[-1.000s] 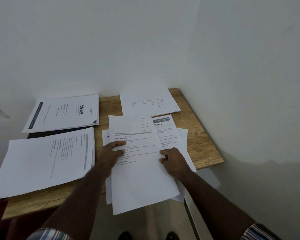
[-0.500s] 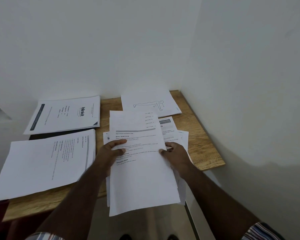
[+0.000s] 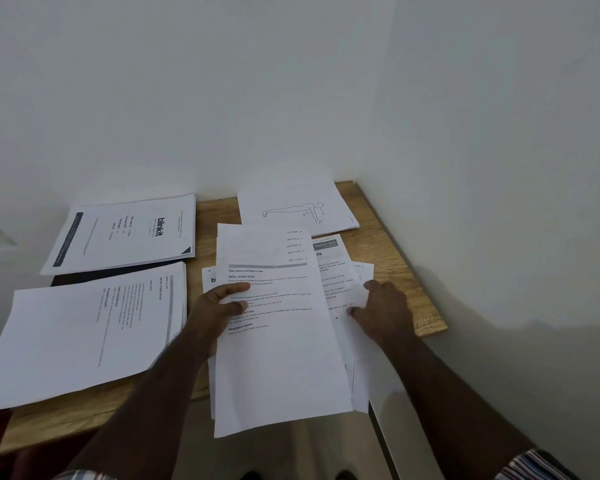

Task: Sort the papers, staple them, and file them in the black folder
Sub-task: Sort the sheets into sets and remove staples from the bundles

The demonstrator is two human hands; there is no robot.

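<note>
So the top sheet (the printed one headed "Initial scene setup") is in the left hand, thumb over the face and fingers curled under its left edge. Its long axis runs away from the person, with the near end hanging off the table's front edge. It sits on the loose unsorted pile in the middle of the table.

The right hand is just right of that sheet, on the lower pages of the pile. Fingers look bent down onto the paper, but whether it's pinching a page or only pressing, I honestly can't tell at this angle.

The matching stack, same header but turned sideways, lies to the left, right beside the left hand. So I'd guess the left hand is the one to carry the sheet over, and it needs a quarter turn to line up.

Behind that stack is the blinkit stack, with the black folder peeking out from under it. A sheet with a plank-pose drawing sits at the back right. No stapler in view, so this still looks like the sorting stage.
</note>
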